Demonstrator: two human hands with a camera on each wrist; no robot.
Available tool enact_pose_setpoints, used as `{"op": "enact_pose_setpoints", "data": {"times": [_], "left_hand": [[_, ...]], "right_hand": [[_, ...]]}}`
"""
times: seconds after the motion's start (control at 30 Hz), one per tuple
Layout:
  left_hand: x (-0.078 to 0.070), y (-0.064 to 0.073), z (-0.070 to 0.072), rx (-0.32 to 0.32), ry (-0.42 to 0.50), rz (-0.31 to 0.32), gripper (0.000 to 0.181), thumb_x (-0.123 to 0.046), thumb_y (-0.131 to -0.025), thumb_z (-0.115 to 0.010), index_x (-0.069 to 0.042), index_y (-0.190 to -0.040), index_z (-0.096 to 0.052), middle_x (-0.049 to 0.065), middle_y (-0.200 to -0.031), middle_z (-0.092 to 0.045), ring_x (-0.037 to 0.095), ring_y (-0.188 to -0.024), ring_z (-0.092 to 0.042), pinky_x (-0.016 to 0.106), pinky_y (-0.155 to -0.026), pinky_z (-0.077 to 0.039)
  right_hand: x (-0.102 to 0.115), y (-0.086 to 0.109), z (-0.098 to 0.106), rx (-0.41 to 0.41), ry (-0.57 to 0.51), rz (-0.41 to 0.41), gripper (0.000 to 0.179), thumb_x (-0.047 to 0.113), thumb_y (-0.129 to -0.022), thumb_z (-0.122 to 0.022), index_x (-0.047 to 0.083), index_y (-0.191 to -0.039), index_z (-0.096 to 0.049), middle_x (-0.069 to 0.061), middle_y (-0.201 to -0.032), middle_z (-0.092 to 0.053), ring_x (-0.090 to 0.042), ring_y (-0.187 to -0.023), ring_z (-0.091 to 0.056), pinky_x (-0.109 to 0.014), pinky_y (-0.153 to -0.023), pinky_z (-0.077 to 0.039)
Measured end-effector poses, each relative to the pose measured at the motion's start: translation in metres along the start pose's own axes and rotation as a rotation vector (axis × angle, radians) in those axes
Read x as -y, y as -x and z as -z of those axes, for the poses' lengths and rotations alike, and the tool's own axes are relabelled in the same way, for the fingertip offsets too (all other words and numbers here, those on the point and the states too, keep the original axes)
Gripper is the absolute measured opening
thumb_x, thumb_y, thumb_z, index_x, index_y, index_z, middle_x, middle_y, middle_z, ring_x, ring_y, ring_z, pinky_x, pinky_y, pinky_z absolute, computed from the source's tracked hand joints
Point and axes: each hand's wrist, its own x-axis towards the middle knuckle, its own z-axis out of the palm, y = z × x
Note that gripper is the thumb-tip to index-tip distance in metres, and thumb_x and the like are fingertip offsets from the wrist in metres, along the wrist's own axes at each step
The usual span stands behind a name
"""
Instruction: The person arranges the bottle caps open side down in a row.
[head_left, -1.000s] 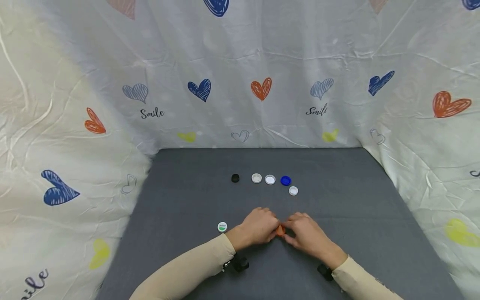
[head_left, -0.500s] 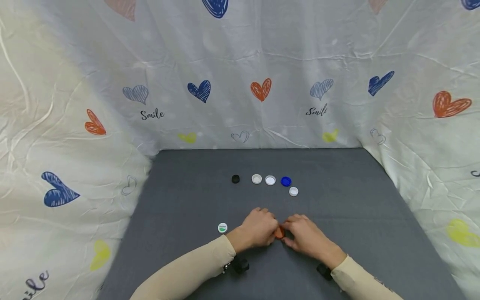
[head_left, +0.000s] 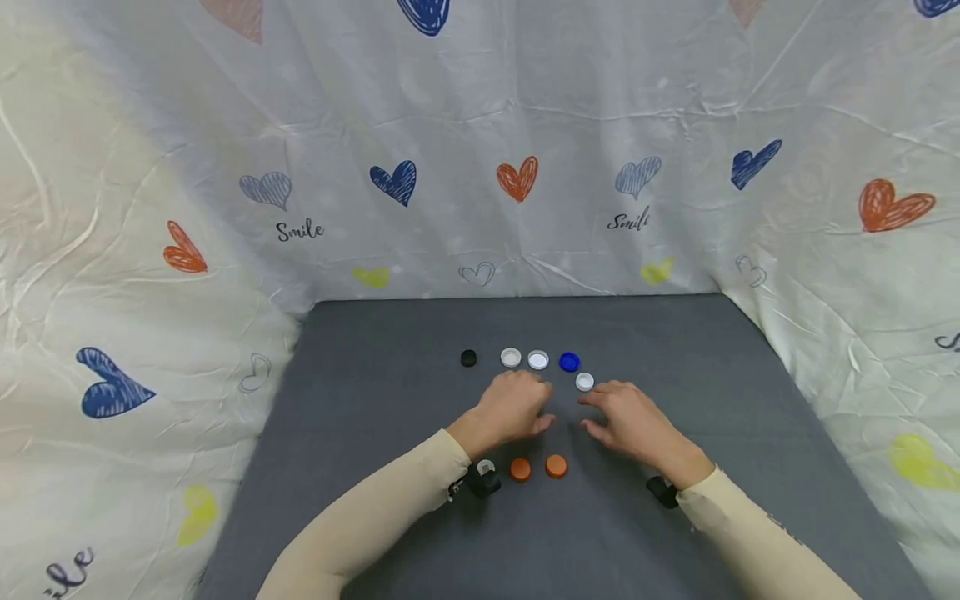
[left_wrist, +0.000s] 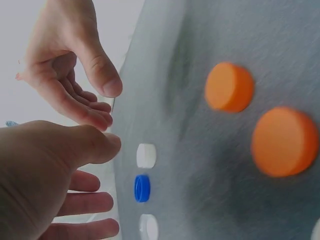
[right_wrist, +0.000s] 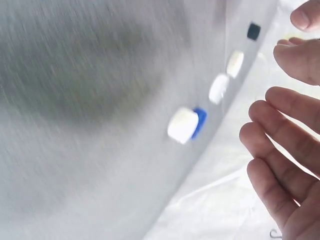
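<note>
You are hovering both hands above the worktop point(head_left: 360, 375); your left grip point(head_left: 512, 407) and right grip point(head_left: 633, 421) are standing apart, fingers loosely extended and holding nothing. A pair of orange caps point(head_left: 557, 466) is lying on your near side of them, a little apart, well in from the side edges. A small white cap point(head_left: 585, 382) is sitting just past your right fingertips. Beyond, a blue cap point(head_left: 569, 362), two white caps point(head_left: 537, 360) and a black cap point(head_left: 468, 358) are forming a row, leaving a strip of room before the far edge.

R hand point(right_wrist: 292, 170) clear of blk cap point(right_wrist: 253, 32), 2 wht caps point(right_wrist: 218, 89), & blue cap point(right_wrist: 201, 121) pt. behind 3rd wht cap point(right_wrist: 183, 125)
</note>
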Motion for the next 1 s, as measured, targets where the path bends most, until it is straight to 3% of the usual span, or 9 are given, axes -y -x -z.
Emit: {"op": "enact_pose_setpoints", "data": {"times": [0.2,0.5,0.6,0.8,1.0], "left_hand": [[0.006,-0.021,0.009,0.01,0.033,0.024,0.033,-0.05,-0.088,-0.073,-0.019,-0.099,-0.071,-0.004,-0.082,-0.065,0.013,-0.074,-0.064,0.033,-0.057,-0.054],[0.008,-0.046,0.003,0.044,0.155,0.05,0.043,-0.042,-0.089,-0.075,-0.014,-0.121,-0.072,-0.001,-0.106,-0.074,0.017,-0.095,-0.069,0.033,-0.075,-0.058],[0.007,-0.051,-0.004,0.048,0.161,0.047,0.038,-0.04,-0.089,-0.076,-0.013,-0.114,-0.074,0.0,-0.1,-0.074,0.017,-0.092,-0.069,0.034,-0.074,-0.058],[0.003,-0.06,-0.015,0.031,0.101,0.062,0.029,-0.045,-0.088,-0.075,-0.016,-0.086,-0.072,-0.003,-0.076,-0.067,0.015,-0.071,-0.067,0.035,-0.064,-0.055],[-0.001,-0.07,-0.024,0.046,0.109,0.094,0.024,-0.041,-0.09,-0.074,-0.017,-0.089,-0.07,0.0,-0.078,-0.067,0.017,-0.071,-0.067,0.036,-0.063,-0.054]], "right_hand": [[-0.018,-0.013,0.009,-0.001,0.024,-0.019,0.029,0.022,-0.079,-0.085,0.007,-0.102,-0.077,-0.005,-0.096,-0.073,-0.025,-0.087,-0.068,-0.049,-0.079,-0.055],[-0.043,-0.027,0.003,0.06,-0.028,-0.103,0.028,0.017,-0.082,-0.083,0.003,-0.105,-0.076,-0.01,-0.096,-0.072,-0.028,-0.087,-0.068,-0.047,-0.076,-0.057],[-0.049,-0.03,-0.001,0.076,-0.04,-0.108,0.029,0.017,-0.082,-0.083,0.002,-0.106,-0.076,-0.012,-0.099,-0.073,-0.029,-0.09,-0.069,-0.048,-0.077,-0.057],[-0.061,-0.033,-0.012,0.099,-0.054,-0.118,0.031,0.014,-0.082,-0.083,0.001,-0.108,-0.075,-0.014,-0.102,-0.073,-0.031,-0.092,-0.07,-0.048,-0.08,-0.057],[-0.071,-0.035,-0.023,0.14,-0.089,-0.16,0.033,0.012,-0.083,-0.082,-0.001,-0.112,-0.074,-0.015,-0.104,-0.073,-0.032,-0.095,-0.07,-0.048,-0.08,-0.057]]}}
